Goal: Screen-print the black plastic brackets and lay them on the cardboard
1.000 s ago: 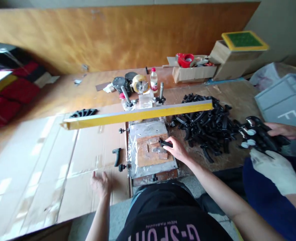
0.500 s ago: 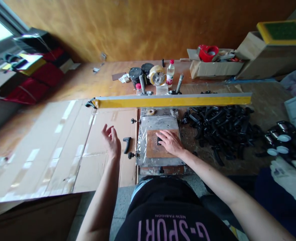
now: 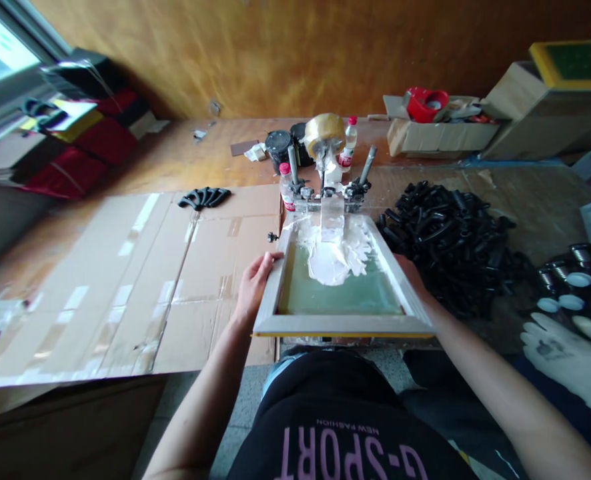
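Observation:
A screen printing frame (image 3: 343, 325) lies lowered in front of me, with a greenish mesh (image 3: 340, 301) and a patch of white ink (image 3: 328, 263) toward its far end. My left hand (image 3: 255, 285) grips its left side, thumb on top of the rim. At the right side my right hand (image 3: 411, 273) is closed around the rim, its fingers partly hidden. A clamp stand (image 3: 333, 200) with two upright rods holds the far end. The plate and wooden block under the screen are covered from view.
Right of the screen lies a heap of black curved handles (image 3: 450, 247). Several more handles (image 3: 204, 198) rest in a row on flattened cardboard (image 3: 145, 287). Bottles, dark tubs (image 3: 278, 148) and a tape roll (image 3: 324, 133) stand behind. A white glove (image 3: 565, 353) shows at far right.
The screen frame has swung down from its raised, edge-on position over the plate. My right hand has left the small black piece on the wooden block, and both hands now hold the frame's sides.

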`<state>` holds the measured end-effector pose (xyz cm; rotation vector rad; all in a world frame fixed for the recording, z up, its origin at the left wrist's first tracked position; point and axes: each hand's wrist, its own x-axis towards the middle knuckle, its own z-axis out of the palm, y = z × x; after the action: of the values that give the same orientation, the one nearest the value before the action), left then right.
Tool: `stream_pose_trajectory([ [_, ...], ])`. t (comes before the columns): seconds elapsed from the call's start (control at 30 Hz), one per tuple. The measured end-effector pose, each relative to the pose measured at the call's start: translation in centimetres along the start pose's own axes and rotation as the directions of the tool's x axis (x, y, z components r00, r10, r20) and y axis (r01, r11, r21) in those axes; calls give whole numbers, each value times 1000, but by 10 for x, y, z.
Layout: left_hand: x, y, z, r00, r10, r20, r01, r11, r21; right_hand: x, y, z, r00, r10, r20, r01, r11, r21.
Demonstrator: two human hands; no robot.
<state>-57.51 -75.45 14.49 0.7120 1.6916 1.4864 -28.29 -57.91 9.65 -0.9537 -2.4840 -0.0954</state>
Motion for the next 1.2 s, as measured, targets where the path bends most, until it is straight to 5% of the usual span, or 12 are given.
stream_pose_trajectory([
  [0.13, -7, -59, -1, 991, -132, 30, 128, 987, 96, 41, 2, 0, 984, 176, -12, -172, 975, 141],
  [0.3, 6, -98, 6, 991, -127, -42, 133, 965, 227, 92, -59, 14, 984, -20, 178, -6, 990, 143],
  [0.47, 8, -104, 3, 994, -90, -59, 104, 936, 337, 97, -73, 19, 900, -60, 432, 5, 992, 127],
  [0.73, 6, -108, 3, 995, -85, -48, 97, 903, 419, 59, -83, 25, 938, 47, 343, -56, 998, 17],
  [0.83, 6, -106, 4, 995, -86, -50, 99, 898, 428, 40, -95, 23, 921, -135, 365, 96, 988, 122],
  [1.03, 6, -106, 4, 995, -89, -44, 99, 904, 416, 19, -81, -4, 775, -519, 361, 395, 844, 364],
  [1.1, 6, -106, 4, 995, -91, -48, 102, 909, 405, 27, -75, -5, 788, -503, 357, 368, 848, 381],
  [1.2, 6, -105, 4, 994, -104, -44, 113, 921, 373, 35, -77, 4, 867, -379, 323, 277, 906, 320],
])
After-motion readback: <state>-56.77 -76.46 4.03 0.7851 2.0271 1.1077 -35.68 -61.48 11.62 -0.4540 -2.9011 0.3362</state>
